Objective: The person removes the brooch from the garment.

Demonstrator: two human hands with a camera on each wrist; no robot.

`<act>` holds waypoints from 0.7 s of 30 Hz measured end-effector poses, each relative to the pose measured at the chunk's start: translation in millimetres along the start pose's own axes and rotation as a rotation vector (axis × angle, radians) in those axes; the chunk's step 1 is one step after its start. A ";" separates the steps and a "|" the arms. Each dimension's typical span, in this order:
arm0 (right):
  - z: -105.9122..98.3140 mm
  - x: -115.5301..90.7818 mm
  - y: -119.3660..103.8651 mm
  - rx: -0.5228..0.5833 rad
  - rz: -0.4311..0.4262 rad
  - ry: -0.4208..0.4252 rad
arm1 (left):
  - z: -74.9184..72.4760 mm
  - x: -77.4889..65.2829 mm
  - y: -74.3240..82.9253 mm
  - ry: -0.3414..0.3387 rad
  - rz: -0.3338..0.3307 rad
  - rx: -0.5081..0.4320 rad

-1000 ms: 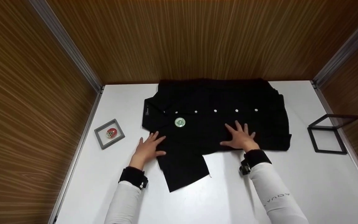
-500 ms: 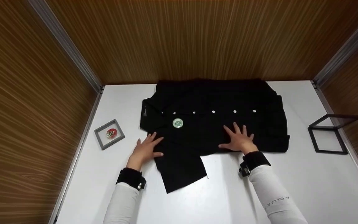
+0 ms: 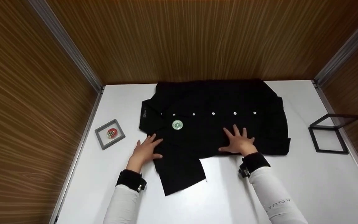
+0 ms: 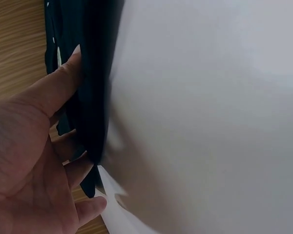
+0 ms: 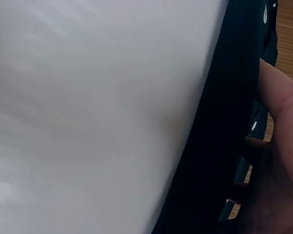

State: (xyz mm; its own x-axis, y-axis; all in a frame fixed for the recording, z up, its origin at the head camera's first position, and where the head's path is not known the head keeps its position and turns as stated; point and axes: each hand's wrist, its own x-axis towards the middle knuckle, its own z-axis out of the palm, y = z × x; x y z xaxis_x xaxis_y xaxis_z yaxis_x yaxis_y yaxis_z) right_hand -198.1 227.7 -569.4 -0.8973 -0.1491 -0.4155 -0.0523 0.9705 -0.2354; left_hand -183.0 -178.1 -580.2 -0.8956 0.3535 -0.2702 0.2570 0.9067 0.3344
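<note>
A black short-sleeved shirt (image 3: pixel 204 137) with white buttons lies spread on the table, its collar (image 3: pixel 151 115) pointing left. A round green-and-white badge (image 3: pixel 177 124) sits on its chest. My left hand (image 3: pixel 141 154) rests with spread fingers at the shoulder, beside the near sleeve (image 3: pixel 182 174). In the left wrist view, its thumb and fingers touch the dark cloth (image 4: pixel 93 97). Fingers fanned out, my right hand (image 3: pixel 238 143) presses on the shirt's near side. The right wrist view shows that hand against the shirt's edge (image 5: pixel 210 136).
A grey square frame (image 3: pixel 110 133) holding a red, white and green badge (image 3: pixel 112 133) lies left of the collar. On the right, a black hinged frame (image 3: pixel 328 140) stands with its lid raised. Wood-grain panels (image 3: pixel 191 40) wall the white table (image 3: pixel 191 205) at the back and sides.
The shirt has slid slightly left and towards me, the badge and buttons shifting with it. Both hands have moved a little along with the cloth, fingers still spread.
</note>
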 end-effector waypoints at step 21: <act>2.6 -7.2 -0.8 0.001 -0.015 0.027 | -19.6 38.3 52.1 0.224 -0.070 0.120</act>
State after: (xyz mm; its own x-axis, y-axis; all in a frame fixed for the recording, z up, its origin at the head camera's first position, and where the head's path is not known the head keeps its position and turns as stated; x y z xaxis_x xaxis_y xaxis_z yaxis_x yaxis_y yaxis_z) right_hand -190.5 227.4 -568.5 -0.9081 -0.1580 -0.3877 -0.0651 0.9680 -0.2423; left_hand -211.0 -121.9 -555.4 -0.9672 0.2417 -0.0775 0.2213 0.9525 0.2092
